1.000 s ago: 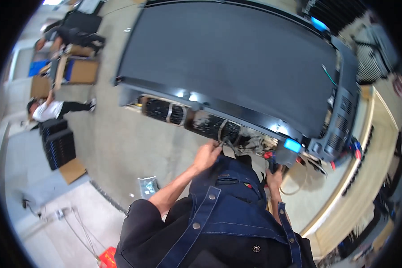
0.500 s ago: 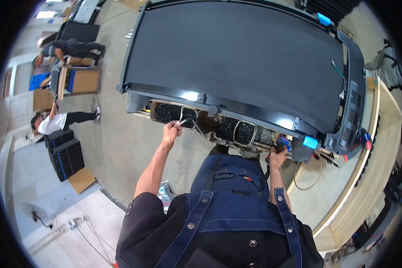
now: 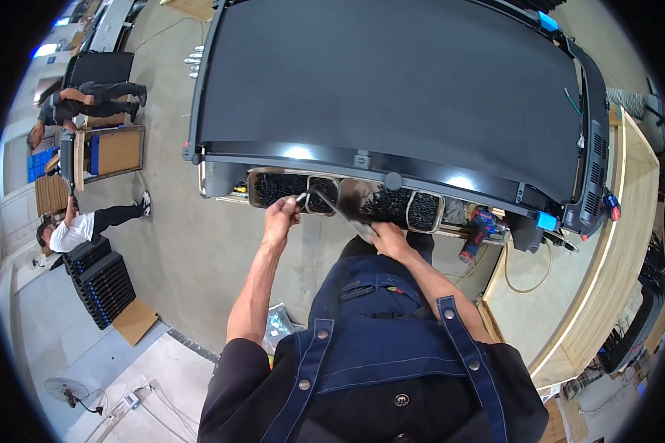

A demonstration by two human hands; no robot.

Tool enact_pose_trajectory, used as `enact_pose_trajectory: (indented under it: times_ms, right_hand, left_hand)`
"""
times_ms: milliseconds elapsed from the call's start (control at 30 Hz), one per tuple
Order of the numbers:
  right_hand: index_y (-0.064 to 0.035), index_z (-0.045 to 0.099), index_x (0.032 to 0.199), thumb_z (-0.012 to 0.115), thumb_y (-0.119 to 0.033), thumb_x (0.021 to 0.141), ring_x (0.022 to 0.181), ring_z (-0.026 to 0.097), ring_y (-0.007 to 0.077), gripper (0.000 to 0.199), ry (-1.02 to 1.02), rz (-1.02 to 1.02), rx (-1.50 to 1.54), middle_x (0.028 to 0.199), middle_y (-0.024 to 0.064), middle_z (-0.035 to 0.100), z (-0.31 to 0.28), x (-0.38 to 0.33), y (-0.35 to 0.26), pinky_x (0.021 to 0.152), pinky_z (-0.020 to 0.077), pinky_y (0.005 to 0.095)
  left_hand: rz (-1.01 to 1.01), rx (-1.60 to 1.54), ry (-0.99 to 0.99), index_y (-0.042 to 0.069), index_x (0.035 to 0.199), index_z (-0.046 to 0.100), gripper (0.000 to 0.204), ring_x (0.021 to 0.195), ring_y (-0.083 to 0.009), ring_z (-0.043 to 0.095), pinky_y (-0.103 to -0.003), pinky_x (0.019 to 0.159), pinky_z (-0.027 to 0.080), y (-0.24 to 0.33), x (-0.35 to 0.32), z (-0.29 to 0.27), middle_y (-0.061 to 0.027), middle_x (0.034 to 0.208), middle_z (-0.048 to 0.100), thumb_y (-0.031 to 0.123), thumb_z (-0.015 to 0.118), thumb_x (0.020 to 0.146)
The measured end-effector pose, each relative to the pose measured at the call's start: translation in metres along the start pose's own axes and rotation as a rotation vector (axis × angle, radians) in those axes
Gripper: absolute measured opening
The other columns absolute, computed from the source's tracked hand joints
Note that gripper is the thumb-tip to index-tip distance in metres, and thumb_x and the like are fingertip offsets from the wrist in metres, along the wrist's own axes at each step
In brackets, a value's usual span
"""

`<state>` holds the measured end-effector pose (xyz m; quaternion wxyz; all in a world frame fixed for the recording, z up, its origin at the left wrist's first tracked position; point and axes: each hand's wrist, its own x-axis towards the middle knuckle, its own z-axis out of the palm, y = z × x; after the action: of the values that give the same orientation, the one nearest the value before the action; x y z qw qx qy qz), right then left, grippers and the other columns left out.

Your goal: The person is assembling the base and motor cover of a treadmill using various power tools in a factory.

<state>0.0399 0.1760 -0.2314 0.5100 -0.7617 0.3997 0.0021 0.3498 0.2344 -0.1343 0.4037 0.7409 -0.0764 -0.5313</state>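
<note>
Both hands reach up from the lower middle of the frame to a row of metal trays (image 3: 288,188) full of small black screws under the front edge of a large treadmill (image 3: 391,88) with a matte black belt. Left hand (image 3: 281,218), arm stretched, has its grip pinched on the end of a thin bent metal tool (image 3: 332,207). Right hand (image 3: 391,238) rests closed over the tool's lower end near centre frame; a red cordless drill (image 3: 474,235) lies right of it, other people work at far left.
</note>
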Motion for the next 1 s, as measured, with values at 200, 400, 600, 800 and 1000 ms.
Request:
enact_pose_trajectory:
  times_ms: [200, 400, 600, 800, 1000]
  right_hand:
    - [-0.0013, 0.072, 0.103, 0.069, -0.024, 0.087, 0.092, 0.068, 0.0433, 0.028, -0.269, 0.206, -0.013, 0.095, 0.0255, 0.071, -0.051, -0.085, -0.024, 0.085, 0.0519, 0.0499]
    - [0.0030, 0.070, 0.115, 0.070, -0.020, 0.092, 0.089, 0.071, 0.0191, 0.033, 0.073, 0.482, 0.635, 0.093, 0.0122, 0.074, -0.102, -0.149, -0.068, 0.079, 0.0541, 0.0345]
    - [0.0055, 0.067, 0.117, 0.071, -0.023, 0.094, 0.091, 0.070, 0.0204, 0.037, 0.507, 0.598, 1.022, 0.103, 0.0115, 0.073, -0.129, -0.233, -0.053, 0.081, 0.0564, 0.0355]
    - [0.0051, 0.066, 0.119, 0.074, -0.021, 0.090, 0.101, 0.068, 0.0224, 0.040, 0.603, 0.537, 1.135, 0.111, 0.0146, 0.071, -0.187, -0.305, -0.054, 0.089, 0.0537, 0.0380]
    - [0.0041, 0.072, 0.110, 0.078, -0.011, 0.083, 0.107, 0.067, 0.0245, 0.032, 0.797, 0.301, 1.139, 0.115, 0.0134, 0.071, -0.240, -0.369, -0.057, 0.096, 0.0512, 0.0401]
  left_hand:
    - [0.508, 0.909, 0.251, 0.001, 0.109, 0.071, 0.030, 0.079, -0.0343, 0.069, -0.042, 0.073, 0.053, -0.016, 0.080, -0.095, -0.0162, 0.090, 0.073, 0.028, 0.061, 0.100]
    - [0.595, 0.778, 0.090, 0.004, 0.128, 0.062, 0.036, 0.095, -0.0326, 0.070, -0.039, 0.087, 0.052, -0.015, 0.106, -0.035, -0.0165, 0.099, 0.072, 0.020, 0.065, 0.095]
    - [0.775, 0.665, 0.275, 0.001, 0.127, 0.061, 0.034, 0.093, -0.0249, 0.064, -0.036, 0.087, 0.052, -0.036, 0.022, 0.088, -0.0149, 0.104, 0.065, 0.006, 0.066, 0.094]
    - [0.268, 0.462, -0.578, 0.002, 0.109, 0.072, 0.037, 0.091, -0.0310, 0.072, -0.038, 0.085, 0.054, -0.109, -0.037, 0.261, -0.0181, 0.098, 0.075, 0.036, 0.063, 0.097]
    - [-0.249, 0.595, -0.564, 0.002, 0.105, 0.073, 0.066, 0.090, -0.0221, 0.071, -0.037, 0.078, 0.057, -0.239, 0.001, 0.407, -0.0160, 0.090, 0.073, 0.065, 0.070, 0.085]
